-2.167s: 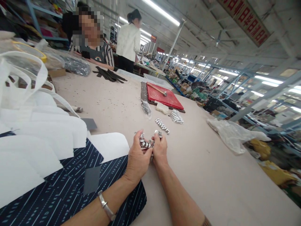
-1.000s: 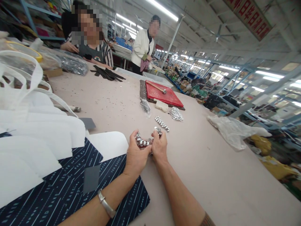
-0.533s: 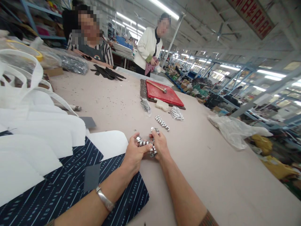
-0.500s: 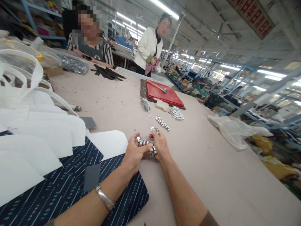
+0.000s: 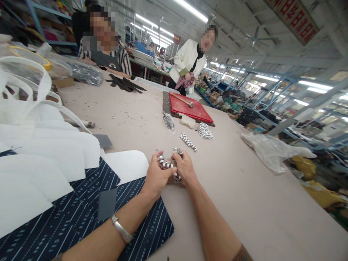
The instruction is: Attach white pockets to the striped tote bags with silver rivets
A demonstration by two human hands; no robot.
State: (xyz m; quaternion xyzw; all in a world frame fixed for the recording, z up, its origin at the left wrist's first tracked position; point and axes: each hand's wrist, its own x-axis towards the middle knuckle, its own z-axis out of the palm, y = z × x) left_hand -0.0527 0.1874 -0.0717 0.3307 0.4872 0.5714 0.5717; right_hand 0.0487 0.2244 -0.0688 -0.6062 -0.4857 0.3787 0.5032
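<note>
My left hand [image 5: 154, 177] is closed around a short row of shiny metal snap fasteners [image 5: 166, 165], held between thumb and fingers. Beside it, my right hand [image 5: 186, 167] pinches more of these silver snaps, some showing at its fingertips and some below [image 5: 177, 177]. Both hands nearly touch, just above the table; whether the held snaps form one row or two I cannot tell. Farther on lie another row of snaps [image 5: 188, 142] and a bundle of them [image 5: 205, 131]. Under my left forearm spreads navy printed fabric [image 5: 152, 232] with a grey rectangle [image 5: 107, 204].
White panels with handles [image 5: 54, 148] are piled on the left. A wooden hammer [image 5: 182, 99] rests on a red board [image 5: 202, 114], near a small plastic bag of metal pieces [image 5: 169, 122]. Clear plastic [image 5: 274, 152] lies at the right edge. Two people are beyond the table.
My hands stay close together, with only slight finger shifts on the snaps. The standing person in the white jacket has moved right and leans over more.
</note>
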